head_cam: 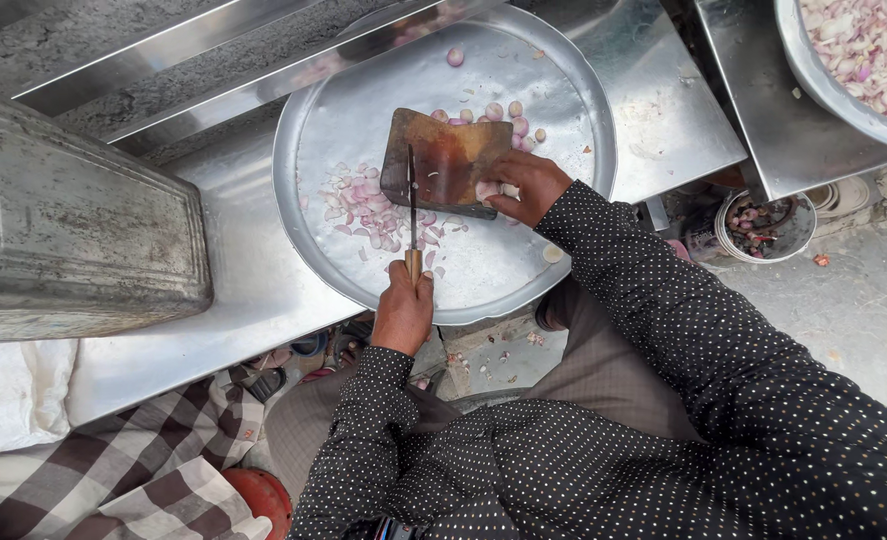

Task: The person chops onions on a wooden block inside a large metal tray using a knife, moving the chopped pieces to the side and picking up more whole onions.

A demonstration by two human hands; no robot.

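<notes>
the left hand (403, 308) is curled tight around the pale wooden handle of a thin dark-bladed knife (412, 215), blade edge-on over a small worn brown wooden cutting board (447, 160). the right hand (526, 186) pinches a peeled pink shallot (487, 190) against the board's near edge. the board sits in a wide round steel tray (563, 110), chopped pink shallot pieces (365, 212) heaped left of it, whole peeled shallots (503, 112) behind.

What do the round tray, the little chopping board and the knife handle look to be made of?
Round tray: bare metal, likely steel or aluminium, with a dull grey sheen and scuffs. Chopping board: probably wood, brown, stained and worn. Knife: thin dark metal blade; the pale tan handle in the left hand looks wooden.
</notes>
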